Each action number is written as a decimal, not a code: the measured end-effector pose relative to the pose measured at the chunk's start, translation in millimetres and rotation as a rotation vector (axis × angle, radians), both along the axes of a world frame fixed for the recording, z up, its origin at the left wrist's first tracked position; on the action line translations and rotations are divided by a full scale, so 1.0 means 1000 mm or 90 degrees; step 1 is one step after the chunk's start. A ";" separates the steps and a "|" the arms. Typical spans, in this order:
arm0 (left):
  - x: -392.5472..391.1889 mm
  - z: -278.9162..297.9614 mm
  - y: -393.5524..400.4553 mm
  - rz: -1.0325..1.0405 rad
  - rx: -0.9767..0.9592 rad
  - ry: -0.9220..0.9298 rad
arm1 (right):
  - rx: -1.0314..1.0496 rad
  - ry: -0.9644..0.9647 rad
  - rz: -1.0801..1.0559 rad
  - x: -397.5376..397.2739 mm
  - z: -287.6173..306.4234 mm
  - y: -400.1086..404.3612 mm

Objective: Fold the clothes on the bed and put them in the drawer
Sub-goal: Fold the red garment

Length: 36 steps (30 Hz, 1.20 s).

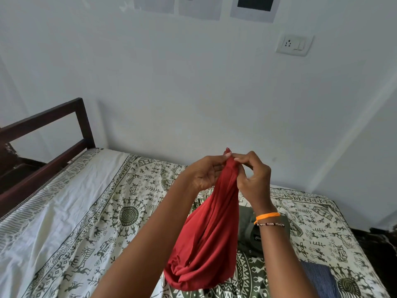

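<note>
Both hands up over the bed [71,203]. Left hand [204,173] and right hand [252,177] pinch the red garment [206,237] by one top edge, letting it hang to find its shape before folding.

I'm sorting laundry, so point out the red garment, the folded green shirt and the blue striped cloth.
red garment [206,239]: head view, hanging middle folds.
folded green shirt [249,231]: head view, front panel.
blue striped cloth [320,278]: head view, top face.

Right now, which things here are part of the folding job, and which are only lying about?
Job: red cloth, held up by left hand and right hand; green shirt; blue striped cloth; bed.
Lying about: wall socket; papers.
</note>
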<state>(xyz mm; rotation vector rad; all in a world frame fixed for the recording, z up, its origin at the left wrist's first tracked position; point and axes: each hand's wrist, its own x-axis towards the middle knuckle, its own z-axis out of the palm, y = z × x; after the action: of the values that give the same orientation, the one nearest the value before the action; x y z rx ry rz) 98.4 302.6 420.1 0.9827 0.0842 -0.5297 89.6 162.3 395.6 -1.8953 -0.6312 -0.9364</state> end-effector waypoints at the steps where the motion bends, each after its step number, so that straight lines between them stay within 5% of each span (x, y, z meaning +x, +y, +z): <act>1: 0.000 -0.002 0.000 0.014 -0.002 -0.002 | 0.043 0.047 0.026 -0.002 0.000 0.001; 5: 0.003 -0.006 0.004 0.074 0.032 -0.043 | 0.262 0.201 0.133 -0.006 0.003 0.002; 9: 0.005 -0.002 0.014 0.144 0.140 -0.162 | 0.329 0.241 0.106 -0.008 0.005 0.002; 14: 0.000 0.007 0.011 0.143 0.264 -0.319 | 0.229 0.235 0.061 -0.003 0.013 0.017; 21: -0.010 0.007 0.016 0.108 0.238 -0.379 | 0.227 0.195 0.092 -0.003 0.022 0.021; 27: -0.013 0.008 0.021 0.057 0.313 -0.467 | 0.142 0.390 0.194 -0.001 0.028 0.003; 30: -0.013 0.004 0.021 0.047 0.336 -0.465 | 0.057 0.385 0.129 0.002 0.033 -0.007; 36: -0.002 -0.010 0.011 0.204 0.569 -0.532 | 0.080 0.279 0.058 0.002 0.042 -0.002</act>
<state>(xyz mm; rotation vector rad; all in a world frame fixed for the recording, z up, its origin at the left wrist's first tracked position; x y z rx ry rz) 96.4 313.9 410.3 1.9521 -0.2948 0.2926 91.6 160.7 437.2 -1.8598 -0.3818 -0.4660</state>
